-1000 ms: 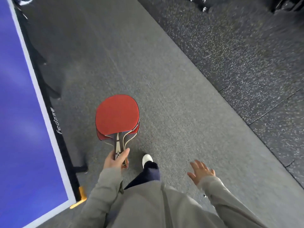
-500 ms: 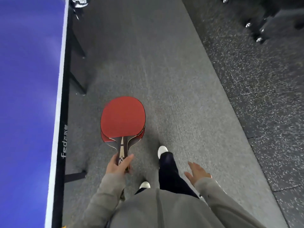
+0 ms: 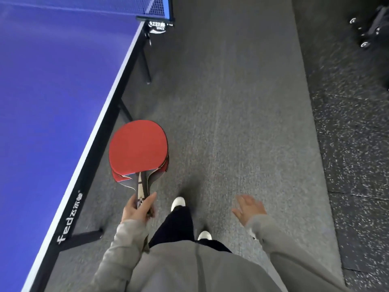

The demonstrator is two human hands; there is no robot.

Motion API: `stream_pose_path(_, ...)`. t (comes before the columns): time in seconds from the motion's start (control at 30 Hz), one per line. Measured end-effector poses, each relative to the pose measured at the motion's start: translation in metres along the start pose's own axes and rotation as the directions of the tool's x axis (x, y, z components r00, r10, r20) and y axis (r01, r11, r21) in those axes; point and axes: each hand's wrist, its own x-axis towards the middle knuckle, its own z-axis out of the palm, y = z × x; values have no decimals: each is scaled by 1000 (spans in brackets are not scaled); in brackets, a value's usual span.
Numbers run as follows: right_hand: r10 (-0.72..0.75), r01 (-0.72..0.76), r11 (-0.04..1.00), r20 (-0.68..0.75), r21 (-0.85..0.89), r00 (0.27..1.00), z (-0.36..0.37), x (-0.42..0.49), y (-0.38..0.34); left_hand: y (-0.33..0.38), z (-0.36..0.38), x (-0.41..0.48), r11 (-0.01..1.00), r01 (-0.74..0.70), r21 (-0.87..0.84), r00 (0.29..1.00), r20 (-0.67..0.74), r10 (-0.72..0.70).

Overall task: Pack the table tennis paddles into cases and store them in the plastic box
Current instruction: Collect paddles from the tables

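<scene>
My left hand [image 3: 136, 209] grips the handles of stacked table tennis paddles [image 3: 137, 150], red rubber facing up, at least two of them, blades pointing forward over the grey floor. They hang just right of the table's edge. My right hand [image 3: 249, 208] is held out at my side, empty, with its fingers spread. No cases and no plastic box are in view.
A blue table tennis table [image 3: 52, 91] with a black frame fills the left; its net post [image 3: 156, 23] is at the top. Grey carpet [image 3: 231, 102] runs ahead; speckled black rubber flooring [image 3: 353, 144] lies right. A wheeled black object [image 3: 370, 28] stands top right. My white shoes [image 3: 178, 203] show below.
The view has swung as I walk along the table: the table edge now slants across the left and the net post has come into view. Both hands keep their pose.
</scene>
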Motion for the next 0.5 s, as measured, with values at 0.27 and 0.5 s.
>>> stream_pose_path(0.27,149,-159,979,87,127,985,-68,102,16,80,64,128,1000,18,22,997,77,-20)
stream_pose_path(0.5,253,-267,915,85,302,964,-142,160,10,166,122,212,990,-50,134,984,175,26)
